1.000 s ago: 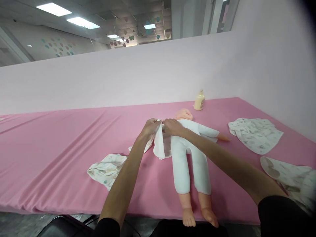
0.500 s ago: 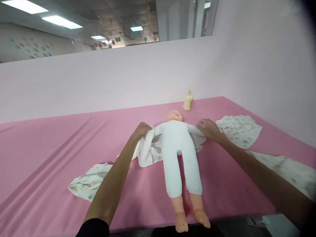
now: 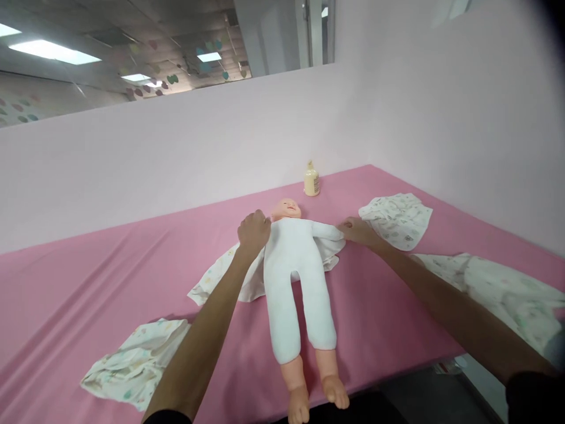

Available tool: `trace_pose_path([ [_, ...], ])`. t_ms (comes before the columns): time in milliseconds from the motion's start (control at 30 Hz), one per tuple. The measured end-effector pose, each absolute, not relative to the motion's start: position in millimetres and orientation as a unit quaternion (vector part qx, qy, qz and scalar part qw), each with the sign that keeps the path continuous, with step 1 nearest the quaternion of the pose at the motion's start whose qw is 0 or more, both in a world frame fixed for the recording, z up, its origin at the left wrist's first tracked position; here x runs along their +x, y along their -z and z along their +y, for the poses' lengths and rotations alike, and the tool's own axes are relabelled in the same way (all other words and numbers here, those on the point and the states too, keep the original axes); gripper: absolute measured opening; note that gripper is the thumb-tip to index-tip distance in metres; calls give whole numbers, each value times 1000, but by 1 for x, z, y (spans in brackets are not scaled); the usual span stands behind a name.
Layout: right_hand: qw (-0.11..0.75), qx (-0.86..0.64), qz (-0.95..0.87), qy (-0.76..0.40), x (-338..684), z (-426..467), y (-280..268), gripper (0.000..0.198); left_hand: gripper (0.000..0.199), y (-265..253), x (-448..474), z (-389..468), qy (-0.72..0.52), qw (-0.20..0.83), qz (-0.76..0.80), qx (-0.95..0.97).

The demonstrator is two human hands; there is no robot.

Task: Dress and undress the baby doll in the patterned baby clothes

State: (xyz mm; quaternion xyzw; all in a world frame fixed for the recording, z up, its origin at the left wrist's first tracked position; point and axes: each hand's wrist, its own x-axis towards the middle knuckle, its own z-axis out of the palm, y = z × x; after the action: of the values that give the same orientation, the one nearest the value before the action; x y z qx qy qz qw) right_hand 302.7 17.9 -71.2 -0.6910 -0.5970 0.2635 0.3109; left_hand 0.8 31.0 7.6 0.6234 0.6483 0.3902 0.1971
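A baby doll [image 3: 293, 253] with a white cloth body lies on its back, head away from me, bare feet at the near edge. Under its upper body spreads a white printed baby garment [image 3: 216, 277]. My left hand [image 3: 255, 231] is closed at the doll's shoulder on the left; the doll's arm there is hidden behind my fingers. My right hand [image 3: 358, 230] is closed at the end of the doll's other arm [image 3: 326, 230], which stretches out to the right. Garment cloth hangs just below that arm.
On the pink-covered table [image 3: 375, 312] lie a folded printed cloth [image 3: 136, 362] at left, a crumpled one [image 3: 399, 221] at right, and a larger one [image 3: 498, 294] beside my right forearm. A pump bottle [image 3: 311, 181] stands near the white wall [image 3: 176, 159].
My left hand has moved from the outstretched arm's end in to the shoulder, and the cloth it held now lies lower. My right hand stays at the other arm. The view has turned right.
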Motion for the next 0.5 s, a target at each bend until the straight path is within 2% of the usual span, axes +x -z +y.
trace_pose_path([
  [67, 359, -697, -549, -289, 303, 18, 68, 26, 13, -11, 25, 23, -382, 156, 582, 701],
  [200, 428, -700, -469, -327, 306, 21, 68, 21, 25, -6, 84, 21, -310, 229, 411, 826],
  [300, 465, -691, -409, -374, 310, 26, 72, 19, 30, 6, 121, 30, -186, 237, 406, 863],
  [400, 509, -670, -335, -423, 314, 32, 71, 13, 37, 18, 142, 41, 5, 70, 422, 904],
  [500, 546, -639, -287, -459, 324, 36, 62, 14, 39, 25, 148, 48, 68, -52, 416, 905],
])
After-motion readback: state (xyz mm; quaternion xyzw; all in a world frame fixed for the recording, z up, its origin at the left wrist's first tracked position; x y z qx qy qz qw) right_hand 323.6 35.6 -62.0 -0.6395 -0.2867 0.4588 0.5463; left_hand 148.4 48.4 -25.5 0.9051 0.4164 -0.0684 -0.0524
